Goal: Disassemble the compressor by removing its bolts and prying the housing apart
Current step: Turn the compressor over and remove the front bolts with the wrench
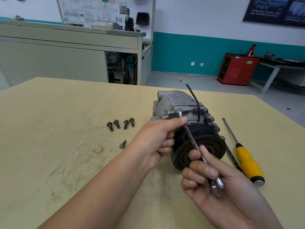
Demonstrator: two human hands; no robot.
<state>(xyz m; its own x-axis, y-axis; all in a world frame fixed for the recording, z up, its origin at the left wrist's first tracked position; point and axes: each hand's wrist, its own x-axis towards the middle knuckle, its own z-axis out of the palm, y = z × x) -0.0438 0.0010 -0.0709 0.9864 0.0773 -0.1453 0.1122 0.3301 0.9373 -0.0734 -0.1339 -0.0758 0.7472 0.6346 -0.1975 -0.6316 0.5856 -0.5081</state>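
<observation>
The compressor, a grey metal housing with a black pulley facing me, lies on the wooden table. A black wire sticks up from it. My right hand grips a slim metal wrench whose far end sits on a bolt at the housing flange. My left hand curls against the pulley's left side, thumb on the wrench shaft. Several removed bolts lie to the left, with one smaller bolt nearer me.
A yellow-handled screwdriver lies right of the compressor, a dark tool beside it partly hidden by my right hand. Beyond the table stand a grey cabinet bench and a red cabinet.
</observation>
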